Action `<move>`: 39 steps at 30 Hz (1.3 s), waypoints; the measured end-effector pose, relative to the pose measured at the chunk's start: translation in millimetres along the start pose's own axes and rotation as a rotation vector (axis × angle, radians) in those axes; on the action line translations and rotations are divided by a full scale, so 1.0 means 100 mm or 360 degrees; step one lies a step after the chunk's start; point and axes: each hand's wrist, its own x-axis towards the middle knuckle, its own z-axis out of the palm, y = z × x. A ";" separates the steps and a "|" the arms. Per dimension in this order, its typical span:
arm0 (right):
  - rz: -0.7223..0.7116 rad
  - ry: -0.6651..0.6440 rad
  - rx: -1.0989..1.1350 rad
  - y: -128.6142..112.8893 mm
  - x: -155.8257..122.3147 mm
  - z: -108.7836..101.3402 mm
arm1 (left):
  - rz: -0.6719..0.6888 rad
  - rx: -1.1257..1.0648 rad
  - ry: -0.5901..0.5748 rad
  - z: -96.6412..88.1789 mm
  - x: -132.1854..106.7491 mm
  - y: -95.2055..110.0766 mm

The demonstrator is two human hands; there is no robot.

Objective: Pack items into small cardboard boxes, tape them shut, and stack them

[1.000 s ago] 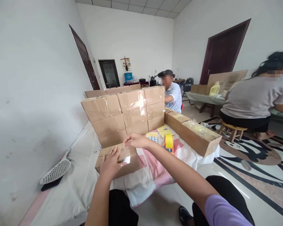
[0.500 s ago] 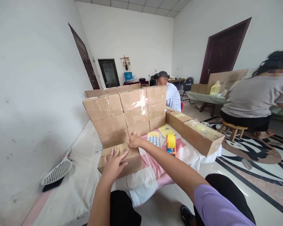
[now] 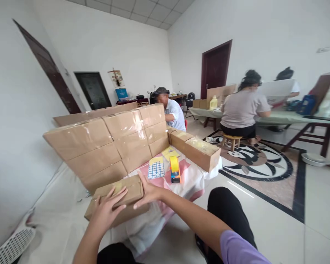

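A taped cardboard box lies on the cloth-covered low surface in front of me. My left hand rests on its top and near side with fingers spread. My right hand presses against the box's right end, fingers extended. Just beyond my right hand sit a blue-and-white label sheet and an orange and yellow tape dispenser.
A stacked wall of sealed boxes stands behind the box; more boxes line the right edge. A seated person works behind the stack, others sit at a green table. A white basket lies at far left.
The view has swung right and closer. My right hand came off the box's far top edge and now presses its right end; my left hand stays on the box.
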 end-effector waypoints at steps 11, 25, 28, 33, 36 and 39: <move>-0.0305 0.0852 -0.0478 -0.72 -1.73 -1.41 | 0.0531 0.0142 0.1211 -0.19 0.00 0.73; 0.0484 0.1946 -0.1180 -0.44 -4.23 -2.32 | 0.0387 -0.0113 0.1044 -0.05 0.15 0.63; 0.0522 0.1865 -0.1214 -0.27 -4.08 -2.30 | 0.0416 -0.0124 0.1006 -0.04 0.20 0.70; 0.0558 0.1806 -0.1165 -0.07 -3.61 -2.31 | 0.0478 -0.0135 0.0909 0.01 0.27 0.76; 0.0591 0.1793 -0.1165 0.02 -3.36 -2.35 | 0.0465 -0.0135 0.0864 0.04 0.29 0.76; 0.0585 0.1738 -0.1200 0.14 -3.14 -2.39 | 0.0422 -0.0160 0.0828 0.03 0.28 0.74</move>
